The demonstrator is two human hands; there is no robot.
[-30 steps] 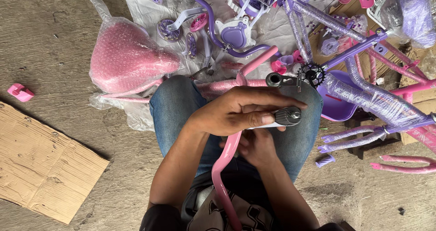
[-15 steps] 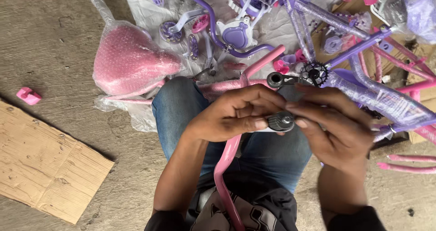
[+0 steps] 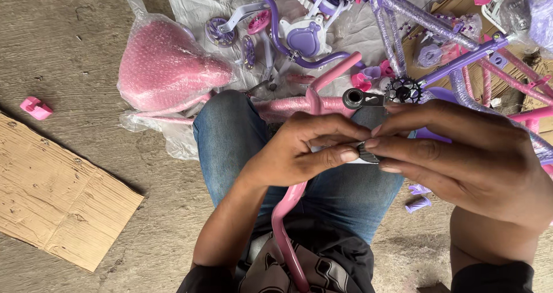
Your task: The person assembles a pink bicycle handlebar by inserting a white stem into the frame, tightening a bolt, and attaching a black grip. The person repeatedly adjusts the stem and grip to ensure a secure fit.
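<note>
Two hands are pinching a small black part above a pink bicycle tube.

The left hand (image 3: 299,152) and the right hand (image 3: 461,155) are meeting over the person's jeans (image 3: 345,195), both closed, fingertips gripping the small black part (image 3: 367,152) between them. The pink tube (image 3: 288,224) is running under the hands, down across the jeans. Just beyond the hands, a black crank arm (image 3: 360,98) is lying beside a black sprocket (image 3: 402,90). Farther beyond the crank arm, purple frame pieces (image 3: 461,60) are resting on the concrete floor (image 3: 69,45). Left of the crank arm, a pink wrapped saddle (image 3: 167,65) is lying, and farther left a cardboard sheet (image 3: 52,195).
</note>
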